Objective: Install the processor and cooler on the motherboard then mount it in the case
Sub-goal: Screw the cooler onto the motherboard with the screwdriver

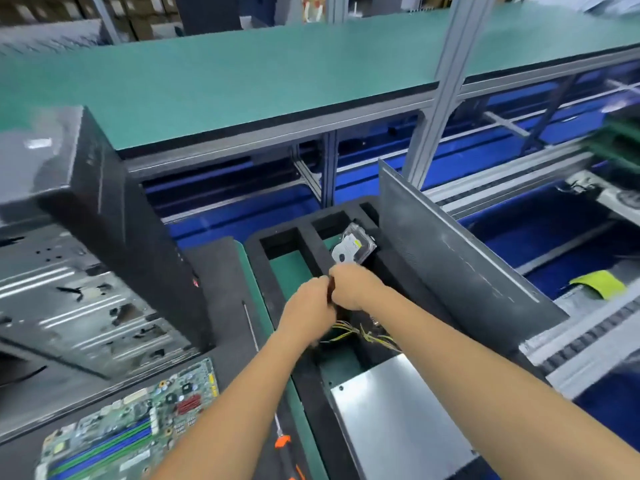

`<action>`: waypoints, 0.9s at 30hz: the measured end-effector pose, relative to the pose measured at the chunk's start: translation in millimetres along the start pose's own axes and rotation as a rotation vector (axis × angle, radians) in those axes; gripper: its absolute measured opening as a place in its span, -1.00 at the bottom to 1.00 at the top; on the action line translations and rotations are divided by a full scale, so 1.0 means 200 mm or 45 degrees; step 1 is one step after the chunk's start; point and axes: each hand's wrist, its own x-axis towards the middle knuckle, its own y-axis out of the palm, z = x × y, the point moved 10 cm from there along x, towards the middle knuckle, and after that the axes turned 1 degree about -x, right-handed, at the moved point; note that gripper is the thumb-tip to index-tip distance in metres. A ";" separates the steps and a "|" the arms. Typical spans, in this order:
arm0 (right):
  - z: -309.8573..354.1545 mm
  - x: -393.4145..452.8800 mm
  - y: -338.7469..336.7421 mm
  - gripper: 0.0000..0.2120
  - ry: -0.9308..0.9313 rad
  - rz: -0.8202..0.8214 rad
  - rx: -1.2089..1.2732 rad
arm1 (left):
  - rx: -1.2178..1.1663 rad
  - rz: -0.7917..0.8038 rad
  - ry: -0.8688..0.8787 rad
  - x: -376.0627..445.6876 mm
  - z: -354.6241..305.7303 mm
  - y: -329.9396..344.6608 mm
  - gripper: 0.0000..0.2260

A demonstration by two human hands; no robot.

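Both hands, left hand (308,299) and right hand (349,289), pinch a small dark part (331,289) over the foam tray (304,244); motherboard (138,427) lies apart, bottom-left, beside the open case (86,289). Apparently parts-fetching; next, carry it to the board.

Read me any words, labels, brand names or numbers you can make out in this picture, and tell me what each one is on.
No text here can be read.
Hard drive: white label with a yellow patch, print too small and blurred.
Motherboard: markings and stickers too blurred.
Computer case: a pale sticker on top and a small red mark on its front edge, both unreadable.
Left hand and right hand hold a small dark thing, no print visible.
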 end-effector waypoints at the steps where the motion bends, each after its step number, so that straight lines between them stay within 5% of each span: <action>1: -0.10 0.04 -0.01 -0.85 0.021 -0.013 -0.018 | 0.028 0.015 0.019 0.07 -0.06 0.06 -0.91; 6: -0.49 0.15 0.10 -0.62 0.179 0.130 -0.074 | 0.389 0.091 0.090 0.34 -0.28 0.33 -0.63; 16: -0.60 0.27 0.23 -0.70 0.194 0.302 0.102 | 0.662 0.497 -0.037 0.43 -0.13 0.68 0.10; 23: -0.65 0.27 0.18 -0.74 0.302 0.219 0.272 | 0.637 0.355 0.016 0.46 -0.16 0.69 -0.02; 27: -0.64 0.24 -0.03 -0.70 0.328 -0.020 0.299 | 0.533 0.125 0.085 0.50 -0.26 0.52 -0.20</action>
